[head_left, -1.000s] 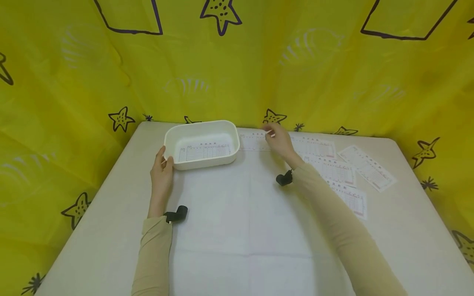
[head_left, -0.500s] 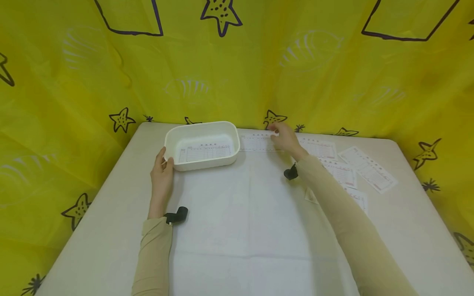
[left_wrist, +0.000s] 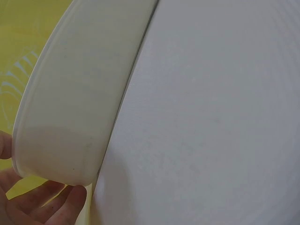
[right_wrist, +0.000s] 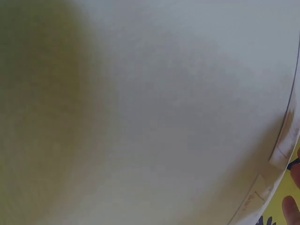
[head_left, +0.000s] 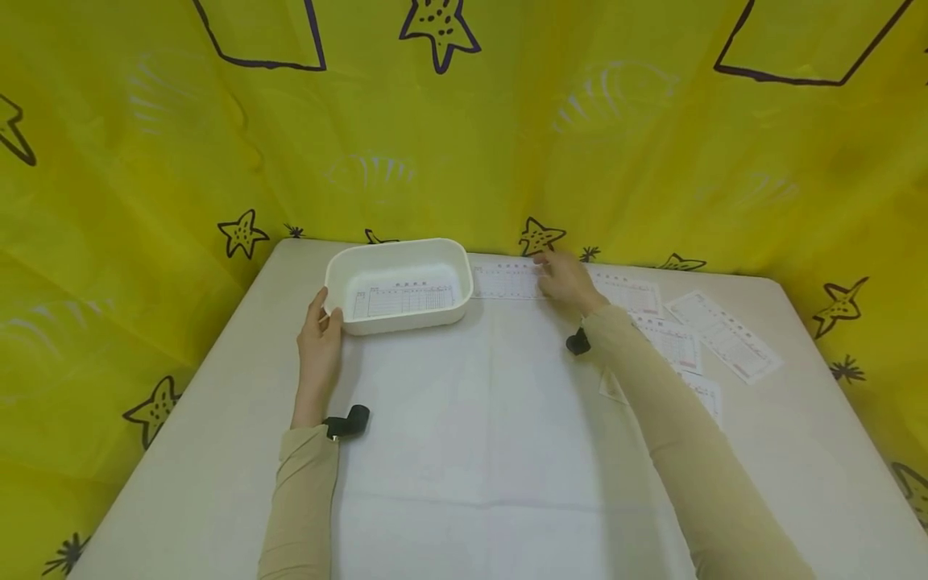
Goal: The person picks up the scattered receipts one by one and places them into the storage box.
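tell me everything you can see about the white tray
The white tray is a shallow, open-topped rectangular container with rounded corners, smooth walls and a thin rim; it looks like plastic. It sits upright near the table's far edge, slightly angled. A printed slip lies inside, on its floor. The person's left hand holds its left end around the near corner. Another slip lies just to its right; whether that one touches it is unclear.
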`<state>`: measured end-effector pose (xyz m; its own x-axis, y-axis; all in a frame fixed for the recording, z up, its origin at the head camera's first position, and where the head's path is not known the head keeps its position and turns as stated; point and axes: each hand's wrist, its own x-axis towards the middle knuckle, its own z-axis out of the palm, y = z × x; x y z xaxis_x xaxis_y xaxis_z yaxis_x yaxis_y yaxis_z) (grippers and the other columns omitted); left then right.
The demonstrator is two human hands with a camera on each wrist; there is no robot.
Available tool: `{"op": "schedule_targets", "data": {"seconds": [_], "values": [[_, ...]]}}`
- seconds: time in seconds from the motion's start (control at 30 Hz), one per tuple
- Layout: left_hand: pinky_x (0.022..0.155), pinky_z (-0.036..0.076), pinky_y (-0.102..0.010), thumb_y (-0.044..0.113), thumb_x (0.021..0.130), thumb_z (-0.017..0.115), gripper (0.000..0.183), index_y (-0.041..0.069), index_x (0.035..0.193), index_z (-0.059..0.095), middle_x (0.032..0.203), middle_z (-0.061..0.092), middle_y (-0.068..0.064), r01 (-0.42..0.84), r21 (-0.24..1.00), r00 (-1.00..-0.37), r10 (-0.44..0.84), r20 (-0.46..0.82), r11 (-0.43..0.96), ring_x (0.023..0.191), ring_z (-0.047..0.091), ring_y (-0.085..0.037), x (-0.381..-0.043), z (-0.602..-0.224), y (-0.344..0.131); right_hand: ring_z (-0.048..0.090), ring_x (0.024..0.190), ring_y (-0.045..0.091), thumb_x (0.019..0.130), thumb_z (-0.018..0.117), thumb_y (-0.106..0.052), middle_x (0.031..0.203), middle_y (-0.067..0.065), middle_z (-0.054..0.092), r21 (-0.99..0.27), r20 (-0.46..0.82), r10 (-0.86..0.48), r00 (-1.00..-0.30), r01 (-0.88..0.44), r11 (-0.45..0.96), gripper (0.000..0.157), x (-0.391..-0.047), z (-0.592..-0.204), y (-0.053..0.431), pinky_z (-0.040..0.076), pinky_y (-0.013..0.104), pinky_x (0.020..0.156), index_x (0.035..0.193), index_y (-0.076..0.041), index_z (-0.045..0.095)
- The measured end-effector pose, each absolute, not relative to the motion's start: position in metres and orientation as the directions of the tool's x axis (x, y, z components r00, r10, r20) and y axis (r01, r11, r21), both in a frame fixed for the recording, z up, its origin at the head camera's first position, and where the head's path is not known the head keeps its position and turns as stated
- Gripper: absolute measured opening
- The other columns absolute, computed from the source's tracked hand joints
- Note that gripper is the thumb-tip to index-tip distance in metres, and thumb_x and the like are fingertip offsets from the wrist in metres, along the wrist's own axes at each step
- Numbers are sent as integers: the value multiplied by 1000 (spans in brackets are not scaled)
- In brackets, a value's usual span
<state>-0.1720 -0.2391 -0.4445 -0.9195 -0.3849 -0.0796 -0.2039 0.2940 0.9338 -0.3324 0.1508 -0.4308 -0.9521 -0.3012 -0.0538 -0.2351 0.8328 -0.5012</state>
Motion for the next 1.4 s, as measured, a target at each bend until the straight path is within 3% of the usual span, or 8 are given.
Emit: {"op": "schedule_targets", "data": {"seconds": [0.13, 0.43, 0.77, 0.9, 1.23, 1.4], "values": [[115, 30, -47, 46, 100, 40, 53, 42, 150, 23, 159, 26, -5, -205, 933, -920, -384, -80, 296, 141, 36, -26, -172, -445, -238, 50, 114, 36, 84, 59, -8, 130, 23, 55, -451, -46, -306, -951, -254, 856, 50, -333, -434, 154, 39, 53, 103, 134, -3, 52], [115, 31, -46, 44, 101, 39, 53, 41, 151, 22, 159, 25, -6, -204, 932, -918, -388, -77, 299, 141, 37, -26, -171, -443, -237, 45, 130, 43, 86, 60, -10, 140, 25, 49, -398, -48, -319, -947, -275, 875, 60, -332, -435, 150, 30, 56, 112, 142, -3, 42], [115, 31, -45, 43, 101, 39, 53, 40, 151, 22, 158, 28, -7, -205, 934, -918, -389, -80, 293, 140, 38, -26, -171, -442, -237, 53, 119, 41, 89, 57, -11, 135, 25, 52, -382, -63, -306, -950, -260, 887, 59, -329, -438, 148, 36, 55, 108, 145, -5, 38], [115, 31, -45, 43, 101, 39, 53, 41, 151, 22, 159, 27, -6, -205, 935, -919, -386, -82, 288, 141, 37, -25, -171, -444, -237, 47, 129, 42, 88, 59, -11, 142, 22, 49, -390, -49, -271, -961, -232, 891, 61, -327, -441, 148, 34, 55, 110, 146, -7, 38], [115, 31, -46, 43, 101, 39, 53, 41, 151, 23, 158, 28, -8, -208, 931, -917, -391, -79, 300, 140, 38, -26, -171, -442, -237, 41, 131, 44, 82, 62, -7, 140, 24, 48, -464, -5, -214, -977, -187, 866, 64, -319, -439, 146, 28, 60, 110, 143, -6, 41], [115, 31, -46, 44, 100, 39, 52, 42, 150, 23, 158, 27, -7, -214, 932, -917, -389, -88, 293, 140, 38, -25, -171, -441, -236, 36, 132, 43, 81, 61, -4, 139, 25, 42, -519, -22, -188, -982, -149, 841, 65, -317, -439, 146, 28, 56, 113, 142, -5, 42]]}}
